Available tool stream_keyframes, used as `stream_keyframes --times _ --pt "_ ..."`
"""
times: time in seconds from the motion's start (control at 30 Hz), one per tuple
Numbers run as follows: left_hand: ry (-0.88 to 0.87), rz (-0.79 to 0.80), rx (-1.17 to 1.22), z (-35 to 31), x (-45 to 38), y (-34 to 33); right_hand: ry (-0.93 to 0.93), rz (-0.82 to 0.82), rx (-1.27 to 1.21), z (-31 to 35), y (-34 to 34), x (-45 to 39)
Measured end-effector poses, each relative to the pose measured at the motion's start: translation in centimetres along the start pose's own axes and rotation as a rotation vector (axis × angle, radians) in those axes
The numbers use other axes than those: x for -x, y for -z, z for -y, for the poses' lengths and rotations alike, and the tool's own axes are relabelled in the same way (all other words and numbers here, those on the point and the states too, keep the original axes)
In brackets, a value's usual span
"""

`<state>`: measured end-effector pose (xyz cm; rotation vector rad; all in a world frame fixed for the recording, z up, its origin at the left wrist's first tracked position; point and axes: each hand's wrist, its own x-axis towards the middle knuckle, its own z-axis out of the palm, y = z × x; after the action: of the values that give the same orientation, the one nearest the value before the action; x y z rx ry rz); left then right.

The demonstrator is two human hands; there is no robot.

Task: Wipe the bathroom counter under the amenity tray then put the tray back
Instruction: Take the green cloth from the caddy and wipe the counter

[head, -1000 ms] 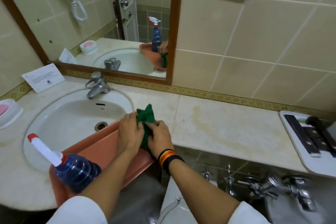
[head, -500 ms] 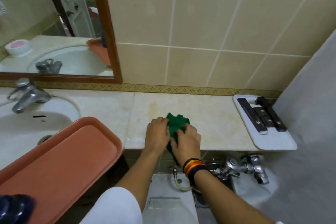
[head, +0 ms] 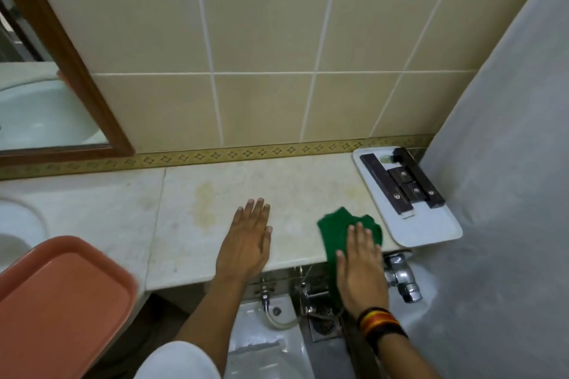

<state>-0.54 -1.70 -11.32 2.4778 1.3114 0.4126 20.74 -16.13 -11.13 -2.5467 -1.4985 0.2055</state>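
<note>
The white amenity tray (head: 431,231) sits at the right end of the marble counter (head: 191,243), with dark amenity boxes (head: 400,184) lined up on it. A green cloth (head: 334,228) lies on the counter just left of that tray and hangs over the front edge. My right hand (head: 358,268) presses flat on the cloth, a striped band on its wrist. Further left, my left hand (head: 246,243) rests palm down on the bare counter, fingers apart, holding nothing. A yellowish stain (head: 204,203) marks the stone left of it.
An orange tray (head: 61,292) overhangs the counter at lower left beside the sink (head: 18,224). A wood-framed mirror (head: 77,71) hangs at upper left. A grey shower curtain (head: 508,163) closes off the right. Chrome flush valve (head: 400,277) and toilet tank (head: 264,344) sit below the counter edge.
My view and both hands shifted right from the sink. The hands parted: the right slid the cloth toward the white tray, and the left let go and lies flat on the counter.
</note>
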Motion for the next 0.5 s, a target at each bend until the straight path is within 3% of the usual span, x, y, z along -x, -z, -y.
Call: stream_keyframes --times 0.33,0.5 --pt "0.022 0.001 0.009 0.2 -1.0 -0.7 0.016 -0.029 0.028 0.9 1.0 -19.5" --pt "0.014 -0.014 0.014 0.6 -1.1 -1.2 0.004 -0.033 0.066 5.6 0.2 -20.5"
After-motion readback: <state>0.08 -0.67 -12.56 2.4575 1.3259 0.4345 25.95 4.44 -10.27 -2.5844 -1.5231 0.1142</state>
